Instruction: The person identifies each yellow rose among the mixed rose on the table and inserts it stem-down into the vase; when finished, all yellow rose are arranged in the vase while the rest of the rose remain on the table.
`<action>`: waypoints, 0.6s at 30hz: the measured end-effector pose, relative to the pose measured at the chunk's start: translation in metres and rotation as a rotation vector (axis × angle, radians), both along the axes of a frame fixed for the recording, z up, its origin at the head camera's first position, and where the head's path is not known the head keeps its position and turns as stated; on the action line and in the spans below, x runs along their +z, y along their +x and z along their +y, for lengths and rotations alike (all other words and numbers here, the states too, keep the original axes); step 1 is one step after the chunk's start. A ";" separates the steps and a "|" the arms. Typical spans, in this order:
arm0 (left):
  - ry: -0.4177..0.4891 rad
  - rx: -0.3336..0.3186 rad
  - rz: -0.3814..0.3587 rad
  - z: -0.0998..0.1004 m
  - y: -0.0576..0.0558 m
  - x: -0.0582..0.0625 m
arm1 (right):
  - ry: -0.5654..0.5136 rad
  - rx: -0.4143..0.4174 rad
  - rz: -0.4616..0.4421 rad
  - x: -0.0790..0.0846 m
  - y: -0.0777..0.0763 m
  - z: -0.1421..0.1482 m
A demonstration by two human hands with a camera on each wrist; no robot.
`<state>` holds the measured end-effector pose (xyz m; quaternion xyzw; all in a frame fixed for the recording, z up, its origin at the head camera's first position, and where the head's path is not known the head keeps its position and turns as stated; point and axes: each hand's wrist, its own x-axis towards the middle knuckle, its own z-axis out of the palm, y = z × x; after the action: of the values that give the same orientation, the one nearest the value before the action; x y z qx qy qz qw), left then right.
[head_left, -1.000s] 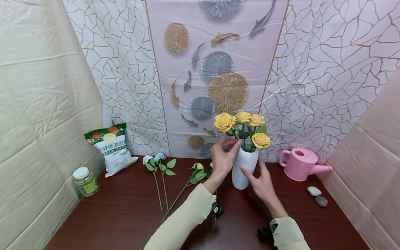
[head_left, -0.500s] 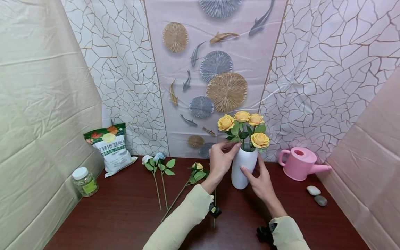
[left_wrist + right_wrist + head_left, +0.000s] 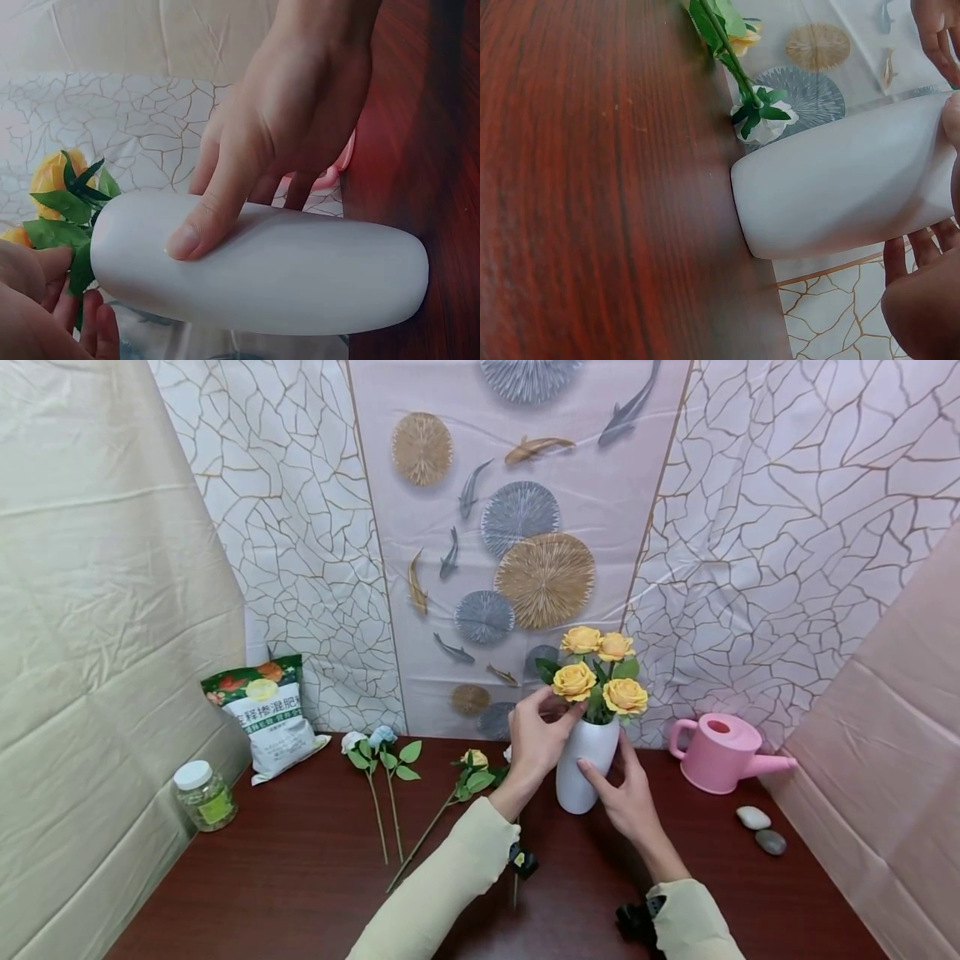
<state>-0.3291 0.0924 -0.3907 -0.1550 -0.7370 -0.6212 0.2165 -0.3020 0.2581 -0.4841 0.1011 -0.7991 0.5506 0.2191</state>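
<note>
A white vase point(image 3: 587, 768) stands upright on the dark wooden table, with several yellow roses point(image 3: 626, 696) in its mouth. My right hand point(image 3: 628, 797) grips the vase, its thumb on the front and its fingers round the far side. At the rim, my left hand point(image 3: 538, 735) pinches the greenery of the front-left yellow rose point(image 3: 574, 682). From the left wrist view, that hand's thumb and fingers close on a green leaf point(image 3: 81, 270) beside the vase mouth. The rose's stem is mostly hidden by the hand and the vase.
On the table lie a loose yellow rose point(image 3: 474, 760), a white rose point(image 3: 765, 124), and pale and blue roses point(image 3: 382, 737). A fertilizer bag point(image 3: 270, 718) and lidded jar point(image 3: 206, 797) stand left; a pink watering can point(image 3: 723, 756) and two stones point(image 3: 770, 842) are right.
The front-left yellow rose has shifted right and lower, closer to the vase mouth. My left hand dipped slightly, then rose again at the rim. The right hand and vase have stayed put.
</note>
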 end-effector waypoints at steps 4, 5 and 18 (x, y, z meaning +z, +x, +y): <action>-0.021 0.033 -0.029 0.003 -0.006 -0.001 | -0.012 -0.001 0.008 -0.001 -0.002 0.000; -0.022 0.035 -0.034 0.004 -0.008 -0.001 | -0.015 -0.002 0.011 -0.002 -0.002 0.000; 0.012 -0.088 -0.022 -0.023 -0.003 -0.012 | -0.012 -0.021 0.009 0.001 0.001 -0.001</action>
<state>-0.3326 0.0691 -0.4031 -0.1792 -0.7280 -0.6364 0.1816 -0.3011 0.2569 -0.4827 0.0938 -0.7958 0.5526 0.2291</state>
